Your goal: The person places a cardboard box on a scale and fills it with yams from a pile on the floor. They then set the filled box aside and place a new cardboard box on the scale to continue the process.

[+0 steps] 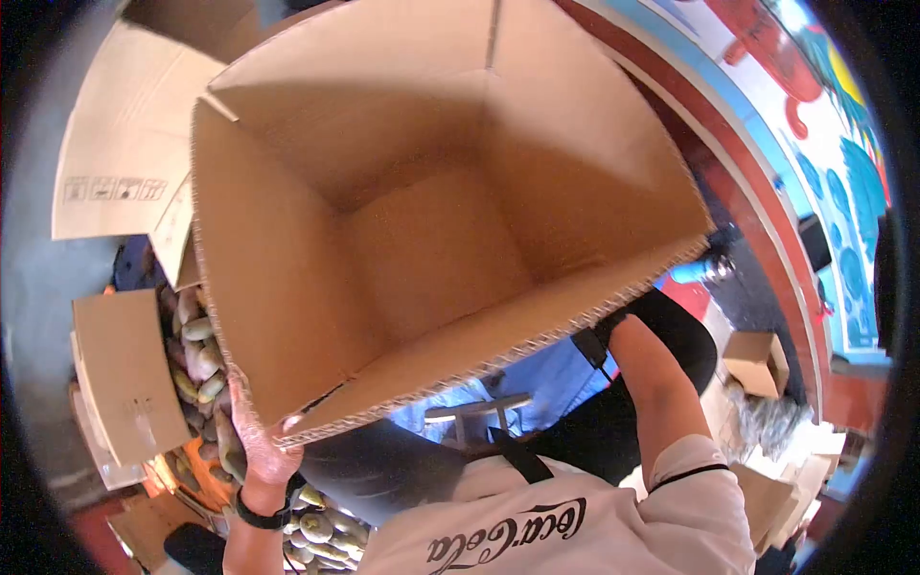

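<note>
A large cardboard box (441,259), open at the top and with nothing inside it, fills the middle of the head view. My left hand (265,448), with a dark band at the wrist, is closed on its lower left corner. On the right, my forearm reaches up to the box's lower right edge. Only the base of my right hand (623,331) shows there, beside something black; its fingers are hidden behind the box.
Pale oblong produce (198,359) lies left of the box and more (321,532) below my left wrist. Another open carton (134,144) is at upper left, a folded one (129,374) below it. A small box (755,362) and clear plastic (762,422) are at right.
</note>
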